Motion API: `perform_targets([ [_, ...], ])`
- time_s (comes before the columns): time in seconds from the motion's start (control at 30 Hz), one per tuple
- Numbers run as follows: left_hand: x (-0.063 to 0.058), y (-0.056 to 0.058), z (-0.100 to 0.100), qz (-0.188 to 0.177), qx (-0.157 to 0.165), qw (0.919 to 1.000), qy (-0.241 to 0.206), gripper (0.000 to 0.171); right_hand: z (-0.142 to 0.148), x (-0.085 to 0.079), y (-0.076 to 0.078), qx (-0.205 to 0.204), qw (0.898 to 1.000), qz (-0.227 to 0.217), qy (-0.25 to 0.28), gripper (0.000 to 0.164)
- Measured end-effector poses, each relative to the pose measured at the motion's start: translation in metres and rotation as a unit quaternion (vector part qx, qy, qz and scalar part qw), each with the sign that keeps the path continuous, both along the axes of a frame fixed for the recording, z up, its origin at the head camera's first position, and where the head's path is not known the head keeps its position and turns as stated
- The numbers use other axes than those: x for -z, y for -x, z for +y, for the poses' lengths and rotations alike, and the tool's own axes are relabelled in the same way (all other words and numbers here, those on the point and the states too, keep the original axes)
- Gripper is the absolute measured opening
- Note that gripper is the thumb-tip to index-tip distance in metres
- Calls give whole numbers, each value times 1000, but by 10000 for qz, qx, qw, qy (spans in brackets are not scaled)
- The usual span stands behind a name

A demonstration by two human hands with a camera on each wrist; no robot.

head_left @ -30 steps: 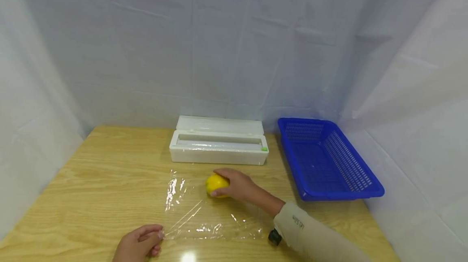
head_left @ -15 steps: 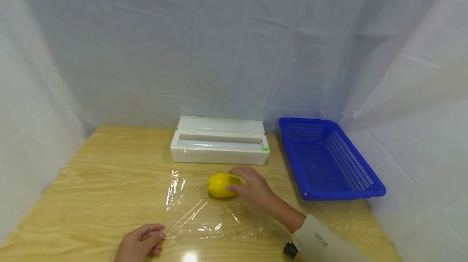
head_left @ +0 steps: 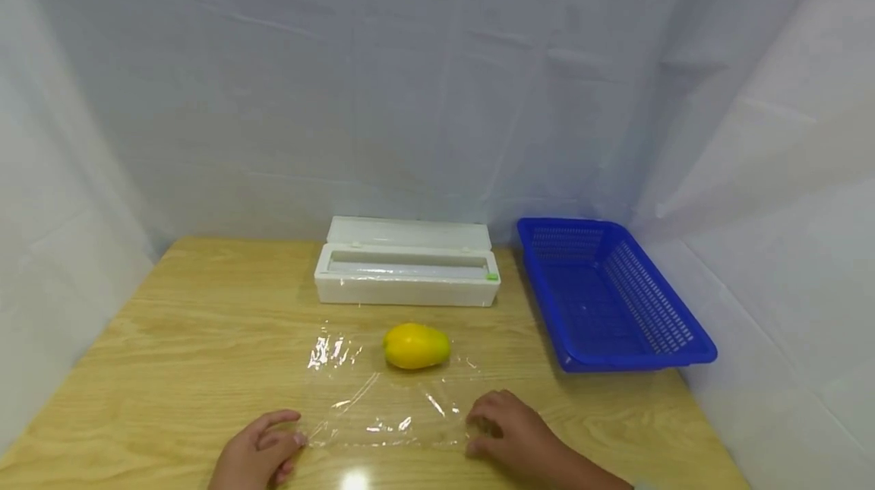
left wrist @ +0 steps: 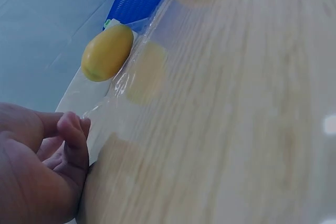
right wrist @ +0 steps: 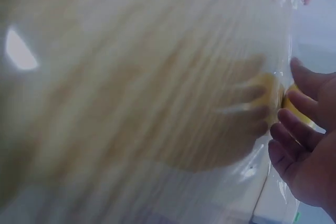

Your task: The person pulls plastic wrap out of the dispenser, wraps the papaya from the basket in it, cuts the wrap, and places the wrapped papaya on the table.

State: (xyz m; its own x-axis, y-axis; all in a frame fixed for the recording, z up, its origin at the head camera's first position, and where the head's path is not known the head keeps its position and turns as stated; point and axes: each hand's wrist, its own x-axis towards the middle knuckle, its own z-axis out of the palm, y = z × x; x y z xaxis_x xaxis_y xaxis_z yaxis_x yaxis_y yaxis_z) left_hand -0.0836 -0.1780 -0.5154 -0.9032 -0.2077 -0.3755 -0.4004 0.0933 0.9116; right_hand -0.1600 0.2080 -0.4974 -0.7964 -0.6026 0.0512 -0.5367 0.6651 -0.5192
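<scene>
A yellow oblong fruit (head_left: 416, 346), greenish at its right end, lies on a sheet of clear plastic wrap (head_left: 383, 406) spread over the table. My left hand (head_left: 256, 450) is at the sheet's near left corner; in the left wrist view that hand (left wrist: 47, 156) pinches the film's edge between thumb and fingers. At the near right corner is my right hand (head_left: 516, 433), its fingers loosely bent and apart. Seen from the right wrist, the hand (right wrist: 310, 135) has spread fingers beside the film's edge, with the fruit (right wrist: 298, 106) partly hidden behind them.
A white wrap dispenser box (head_left: 408, 289) with its lid raised stands behind the fruit. To its right is a blue perforated plastic basket (head_left: 567, 338). The wooden table (head_left: 184, 338) is bordered by white sheeting (head_left: 410, 95) at the back and sides.
My right hand has let go of the fruit and moved back toward the near right corner of the wrap. The fruit stays on the film. My left hand has hardly moved.
</scene>
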Motion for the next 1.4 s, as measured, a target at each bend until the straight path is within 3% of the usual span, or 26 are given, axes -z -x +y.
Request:
perform_targets([
  [0.13, -2, 0, -1, 1, 129, 9996, 240, 51, 9, 5, -7, -310, 9955, 807, -379, 21],
  [0.23, -3, 0, -1, -5, 102, 9996, 264, 53, 11, 9, -9, -311, 9927, 1120, -316, 13],
  [0.43, -5, 0, 3, 146, 92, 9987, 471, 59, 8, 13, -11, -327, 9914, 1248, -200, 11],
  [0.6, -10, -1, 6, 221, 3, 9981, 571, 45, 6, 14, -12, -222, 9911, 1254, -377, 5],
  [0.73, -10, -1, 5, 184, -34, 9975, 676, 33, 8, 15, -12, -258, 9848, 1678, -357, 9],
  [0.83, -9, 0, 4, 155, 49, 9966, 807, 33, 9, 15, -11, -261, 9803, 1937, -290, 12],
  [0.9, -8, 2, 3, 112, 139, 9957, 909, 36, 9, 13, -10, -133, 9845, 1744, -162, 12],
  [1.0, -9, 3, 1, 113, 315, 9936, 1081, 39, 11, 9, -7, 274, 9956, 862, 238, 11],
  [1.13, -14, 6, 0, 276, 544, 9892, 1334, 39, 14, 7, -1, 818, 9923, -214, 904, 8],
  [1.4, -28, 17, -5, 484, 828, 9788, 1811, 28, 12, 1, 17, 1181, 9826, 90, 1434, 5],
])
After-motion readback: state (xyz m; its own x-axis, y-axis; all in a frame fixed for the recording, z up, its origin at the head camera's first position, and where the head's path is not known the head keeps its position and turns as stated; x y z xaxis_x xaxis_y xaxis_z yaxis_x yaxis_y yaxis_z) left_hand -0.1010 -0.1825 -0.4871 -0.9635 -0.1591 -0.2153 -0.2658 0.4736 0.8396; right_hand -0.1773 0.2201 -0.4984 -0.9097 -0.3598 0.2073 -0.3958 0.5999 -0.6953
